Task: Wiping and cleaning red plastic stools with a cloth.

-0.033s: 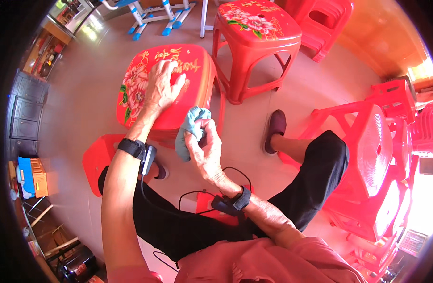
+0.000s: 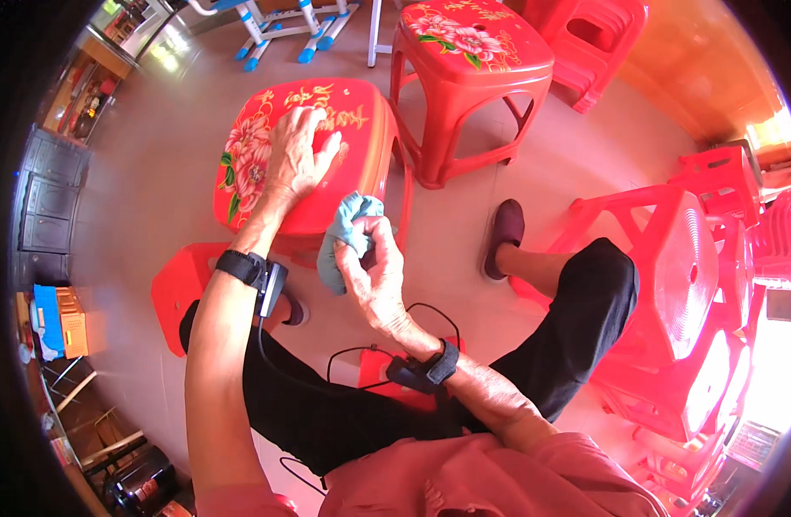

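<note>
My left hand (image 2: 297, 155) lies on the seat of a red plastic stool (image 2: 352, 185) with a flower pattern and gold lettering. Its thumb stands apart from the fingers, and it holds nothing. Just off the near right corner of that seat, my right hand (image 2: 378, 276) pinches a crumpled light-blue cloth (image 2: 333, 258) between thumb and fingers. Part of the cloth hangs down beside the thumb. From this angle I cannot tell whether the cloth touches the stool.
A second flowered red stool (image 2: 464, 82) stands behind to the right, near stacked red stools (image 2: 585, 43). More red stools (image 2: 671, 267) lie piled along the right. My legs (image 2: 576, 336) spread either side, with dark cables (image 2: 352, 351) between them. A dark cabinet (image 2: 51, 198) stands far left.
</note>
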Available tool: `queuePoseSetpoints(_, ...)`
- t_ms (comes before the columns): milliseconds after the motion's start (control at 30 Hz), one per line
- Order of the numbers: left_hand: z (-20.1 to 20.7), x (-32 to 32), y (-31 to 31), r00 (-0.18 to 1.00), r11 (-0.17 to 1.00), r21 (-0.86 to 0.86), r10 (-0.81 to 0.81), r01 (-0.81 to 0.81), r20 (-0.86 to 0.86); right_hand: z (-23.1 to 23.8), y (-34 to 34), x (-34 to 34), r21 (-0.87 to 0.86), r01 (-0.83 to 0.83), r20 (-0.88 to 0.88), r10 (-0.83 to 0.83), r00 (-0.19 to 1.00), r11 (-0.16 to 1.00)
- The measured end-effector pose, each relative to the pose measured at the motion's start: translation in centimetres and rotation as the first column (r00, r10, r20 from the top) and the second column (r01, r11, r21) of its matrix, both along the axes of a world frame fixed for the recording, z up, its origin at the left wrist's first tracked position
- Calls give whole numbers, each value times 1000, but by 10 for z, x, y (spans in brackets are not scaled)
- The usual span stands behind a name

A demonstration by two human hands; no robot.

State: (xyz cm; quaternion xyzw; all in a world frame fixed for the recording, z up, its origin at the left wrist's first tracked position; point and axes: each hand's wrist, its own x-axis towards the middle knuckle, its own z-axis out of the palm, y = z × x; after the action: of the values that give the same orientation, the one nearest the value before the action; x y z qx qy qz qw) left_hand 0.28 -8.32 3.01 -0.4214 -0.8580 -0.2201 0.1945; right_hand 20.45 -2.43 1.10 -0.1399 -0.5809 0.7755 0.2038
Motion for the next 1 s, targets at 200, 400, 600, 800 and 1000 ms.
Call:
queuePoseSetpoints(200,-1,0,-5,998,997,-42,61,-61,-15,0,-15,6,30,-53,-12,54,998,998)
queuePoseSetpoints(400,-2,-1,-5,999,999,-21,43,-44,-21,0,-10,6,58,-104,40,102,994,993)
queuePoseSetpoints(600,-2,-2,-3,997,996,-44,79,-79,-3,-4,-6,5,58,-138,47,135,990,989)
queuePoseSetpoints(800,-1,-2,-2,996,995,-46,85,-85,-9,-9,-7,3,102,-116,-4,117,993,988)
queuePoseSetpoints(1000,-1,-1,-3,996,995,-47,91,-91,0,-3,-6,5,60,-158,58,154,986,986)
